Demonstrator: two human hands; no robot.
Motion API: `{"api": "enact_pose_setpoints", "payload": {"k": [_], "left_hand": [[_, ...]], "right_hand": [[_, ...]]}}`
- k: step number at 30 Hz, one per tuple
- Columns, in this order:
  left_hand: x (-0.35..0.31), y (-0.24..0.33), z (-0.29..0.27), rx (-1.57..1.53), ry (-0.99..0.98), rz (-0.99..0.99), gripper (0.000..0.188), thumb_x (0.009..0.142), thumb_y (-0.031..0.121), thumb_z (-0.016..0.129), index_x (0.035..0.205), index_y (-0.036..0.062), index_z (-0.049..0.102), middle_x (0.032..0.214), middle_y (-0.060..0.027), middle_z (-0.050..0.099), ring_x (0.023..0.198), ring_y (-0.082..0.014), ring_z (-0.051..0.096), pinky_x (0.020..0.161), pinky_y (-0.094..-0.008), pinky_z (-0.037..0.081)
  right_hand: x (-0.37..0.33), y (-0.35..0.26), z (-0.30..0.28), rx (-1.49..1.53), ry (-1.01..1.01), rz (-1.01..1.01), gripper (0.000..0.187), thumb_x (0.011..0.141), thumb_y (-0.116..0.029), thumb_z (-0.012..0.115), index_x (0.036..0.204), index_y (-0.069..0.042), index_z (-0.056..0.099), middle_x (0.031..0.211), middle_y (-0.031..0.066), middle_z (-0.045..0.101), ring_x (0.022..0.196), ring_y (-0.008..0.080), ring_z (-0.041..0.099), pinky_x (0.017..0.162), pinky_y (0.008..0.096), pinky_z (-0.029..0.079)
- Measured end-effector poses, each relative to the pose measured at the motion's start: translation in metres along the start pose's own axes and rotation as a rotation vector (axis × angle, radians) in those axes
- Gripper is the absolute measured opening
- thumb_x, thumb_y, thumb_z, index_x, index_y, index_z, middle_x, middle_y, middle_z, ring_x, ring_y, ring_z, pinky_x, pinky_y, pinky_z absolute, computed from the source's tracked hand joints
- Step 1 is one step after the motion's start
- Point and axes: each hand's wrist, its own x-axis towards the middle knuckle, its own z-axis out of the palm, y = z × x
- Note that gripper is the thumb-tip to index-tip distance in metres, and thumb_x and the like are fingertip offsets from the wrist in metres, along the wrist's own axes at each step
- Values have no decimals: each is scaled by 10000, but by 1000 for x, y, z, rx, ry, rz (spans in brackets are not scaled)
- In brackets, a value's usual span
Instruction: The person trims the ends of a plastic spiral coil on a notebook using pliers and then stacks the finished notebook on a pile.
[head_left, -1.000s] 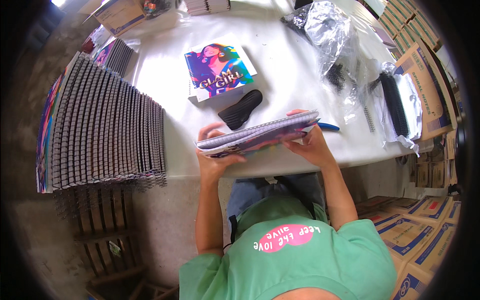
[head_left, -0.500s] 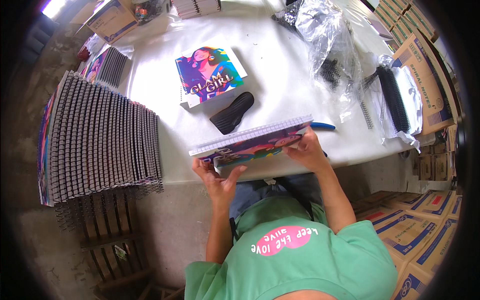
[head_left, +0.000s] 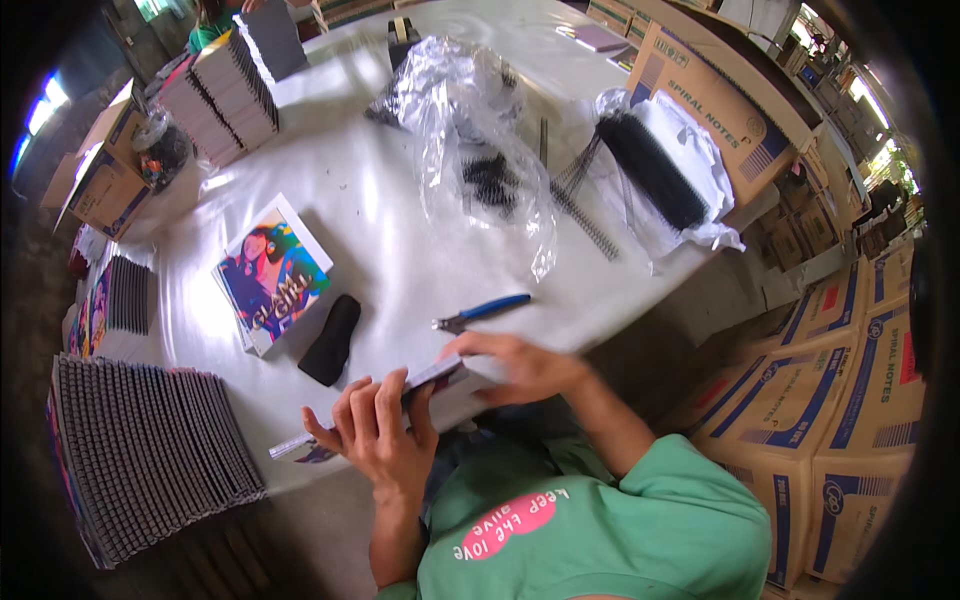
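A notebook (head_left: pixel 437 374), seen nearly edge-on with a strip of colourful cover, is held low over the table's near edge. My left hand (head_left: pixel 385 425) grips its left part, fingers spread along it. At the other end my right hand (head_left: pixel 525 368), somewhat blurred, closes on it; some fingers are hidden. Just beyond the right hand lie blue-handled pliers (head_left: pixel 490 310). To the left, a black, smooth, oblong object (head_left: pixel 330 340) rests beside a small stack of notebooks with a bright illustrated cover (head_left: pixel 272 275).
Tall stacks of coil-bound notebooks (head_left: pixel 150 450) stand at the left. Clear plastic (head_left: pixel 450 130) with black coils and a bundle of black spiral coils (head_left: pixel 655 170) on white paper lie farther back. Cartons (head_left: pixel 790 380) fill the right. A person (head_left: pixel 207 28) is at the far left.
My view has swung to the right. The notebook has tipped from showing its cover to nearly edge-on, and my left hand has shifted from beneath its corner onto its side.
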Motion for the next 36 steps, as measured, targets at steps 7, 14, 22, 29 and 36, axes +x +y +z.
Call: {"api": "enact_pose_setpoints", "payload": {"k": [7, 14, 22, 29, 36], "left_hand": [[0, -5, 11, -70, 93, 104, 184, 699, 231, 700, 869, 195, 638, 694, 33, 519, 825, -188, 561, 1102, -480, 28], [-4, -6, 17, 9, 137, 109, 293, 686, 324, 708, 972, 270, 683, 697, 50, 463, 934, -157, 542, 1098, -512, -61], [0, -36, 23, -54, 270, 190, 262, 663, 313, 727, 924, 324, 701, 655, 55, 388, 908, -134, 527, 1111, -508, -58], [-5, -30, 28, -9, 322, 105, 262, 675, 394, 723, 920, 307, 697, 673, 71, 430, 1025, -153, 536, 1077, -560, -142], [-5, -30, 29, -41, 332, 103, 312, 658, 403, 743, 949, 302, 690, 684, 71, 437, 1008, -160, 543, 1078, -569, -121]], "right_hand": [[60, 63, -248, -325, 950, 622, 354, 831, -122, 536, 1171, -36, 496, 1060, 183, 616, 993, 247, 599, 876, 369, 453], [108, 171, -259, -1019, 779, 833, 612, 814, -138, 471, 1357, 38, 249, 1168, 298, 527, 1110, 410, 515, 954, 433, 407], [76, -76, -189, 271, 645, -182, 422, 920, -282, 436, 1272, -49, 445, 841, 31, 476, 685, 97, 406, 637, 239, 362], [50, -73, -38, -275, 93, -6, 289, 702, 31, 698, 960, -98, 698, 849, 66, 625, 748, 167, 572, 623, 285, 473], [46, -67, -26, -348, 109, -25, 274, 680, 31, 709, 925, -91, 698, 880, 47, 637, 808, 179, 566, 690, 289, 467]]}}
